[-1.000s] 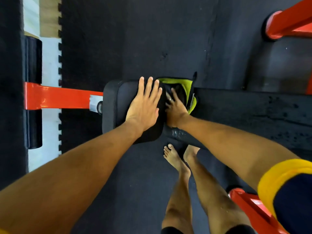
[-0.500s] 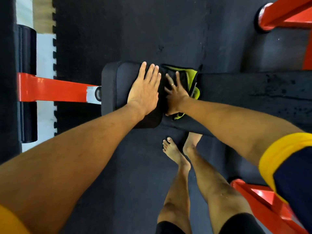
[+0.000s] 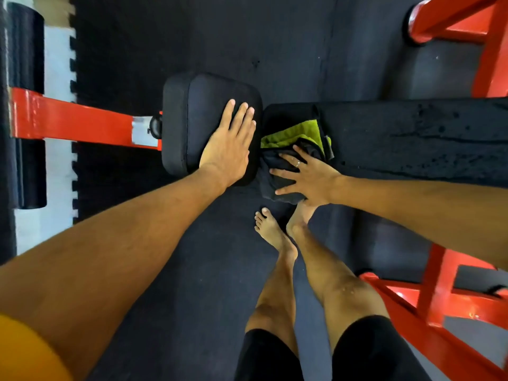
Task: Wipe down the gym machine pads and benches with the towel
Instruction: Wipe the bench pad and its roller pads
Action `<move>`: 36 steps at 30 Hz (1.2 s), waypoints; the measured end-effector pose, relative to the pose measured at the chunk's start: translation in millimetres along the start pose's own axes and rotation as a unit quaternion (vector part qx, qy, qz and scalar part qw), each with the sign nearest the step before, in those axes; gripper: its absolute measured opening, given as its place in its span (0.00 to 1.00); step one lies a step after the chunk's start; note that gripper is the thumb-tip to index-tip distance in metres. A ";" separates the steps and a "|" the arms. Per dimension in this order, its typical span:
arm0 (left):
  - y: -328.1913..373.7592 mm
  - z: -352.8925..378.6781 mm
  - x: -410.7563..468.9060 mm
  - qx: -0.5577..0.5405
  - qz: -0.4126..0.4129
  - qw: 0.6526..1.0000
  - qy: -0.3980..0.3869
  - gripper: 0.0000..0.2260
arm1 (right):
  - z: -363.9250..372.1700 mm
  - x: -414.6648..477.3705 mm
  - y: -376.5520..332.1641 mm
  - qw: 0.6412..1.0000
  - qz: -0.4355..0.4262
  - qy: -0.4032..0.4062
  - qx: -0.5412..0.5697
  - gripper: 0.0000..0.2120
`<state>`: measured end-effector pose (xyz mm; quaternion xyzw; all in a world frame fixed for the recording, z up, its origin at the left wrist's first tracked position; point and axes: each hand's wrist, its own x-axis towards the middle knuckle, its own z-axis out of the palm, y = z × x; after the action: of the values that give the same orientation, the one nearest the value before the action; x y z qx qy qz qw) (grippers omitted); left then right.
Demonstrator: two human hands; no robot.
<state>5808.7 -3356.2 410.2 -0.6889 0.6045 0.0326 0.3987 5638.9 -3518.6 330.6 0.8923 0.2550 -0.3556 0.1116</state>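
Note:
A black and lime-green towel (image 3: pixel 294 133) lies on the near left end of the long black bench pad (image 3: pixel 412 138). My right hand (image 3: pixel 305 174) presses flat on the towel's dark part with fingers spread, at the bench's near edge. My left hand (image 3: pixel 231 144) rests flat, fingers straight, on the small black seat pad (image 3: pixel 192 116) just left of the bench. The towel's lower edge hangs over the bench's side.
A red steel beam (image 3: pixel 74 119) joins the seat pad to a black foam roller (image 3: pixel 26 111) at the far left. Red frame parts stand at the top right (image 3: pixel 467 26) and bottom right (image 3: pixel 439 306). My bare feet (image 3: pixel 275 232) stand on black rubber flooring below the bench.
My right hand has slid with the towel toward the near edge of the bench, uncovering more green cloth. My left hand stays flat on the seat pad.

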 end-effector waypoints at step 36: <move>9.1 0.2 7.6 -0.018 -0.017 1.000 -0.004 0.30 | -14.3 9.8 30.6 0.941 0.269 0.055 0.196 0.30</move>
<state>5803.0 -3361.8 401.5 -0.7059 0.5904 0.0400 0.3892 5669.5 -3535.4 334.7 0.9500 -0.0637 -0.3056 0.0116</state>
